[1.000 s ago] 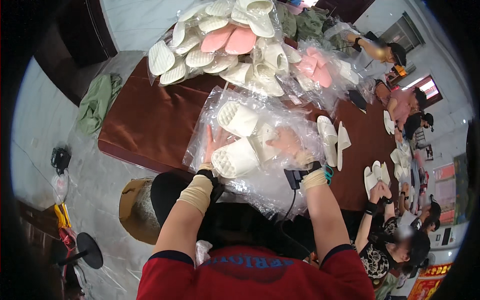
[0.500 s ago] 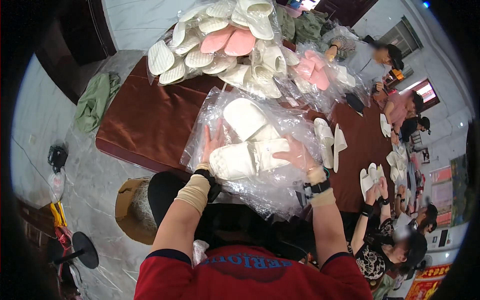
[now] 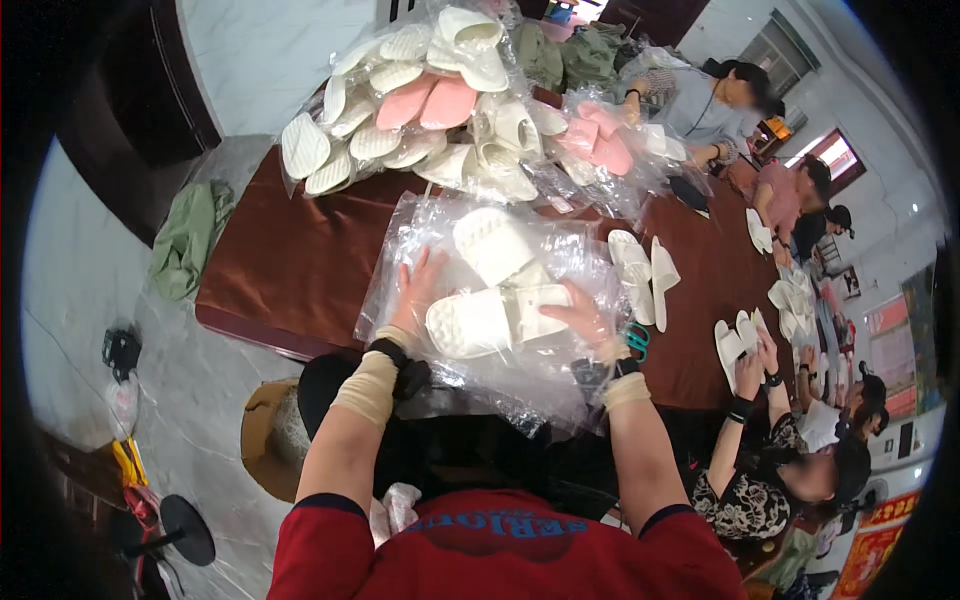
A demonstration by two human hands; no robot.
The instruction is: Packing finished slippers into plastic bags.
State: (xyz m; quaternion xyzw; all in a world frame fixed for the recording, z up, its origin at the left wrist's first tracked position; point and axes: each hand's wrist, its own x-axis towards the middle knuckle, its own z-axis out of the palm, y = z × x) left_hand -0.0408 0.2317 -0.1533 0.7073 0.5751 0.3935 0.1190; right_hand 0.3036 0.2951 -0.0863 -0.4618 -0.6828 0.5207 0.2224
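Right hand (image 3: 590,312) touches a slipper (image 3: 472,322) (white); left hand (image 3: 416,287) beside it.

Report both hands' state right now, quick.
Left hand: open, fingers spread, at the clear plastic bag.
Right hand: at one end of the nearer white slide slipper; whether gripping it cannot be told.

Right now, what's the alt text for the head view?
Right hand on one of two white slippers, left hand at clear plastic beside them, at a brown table. Beyond: bagged white and pink slippers; other people at right.
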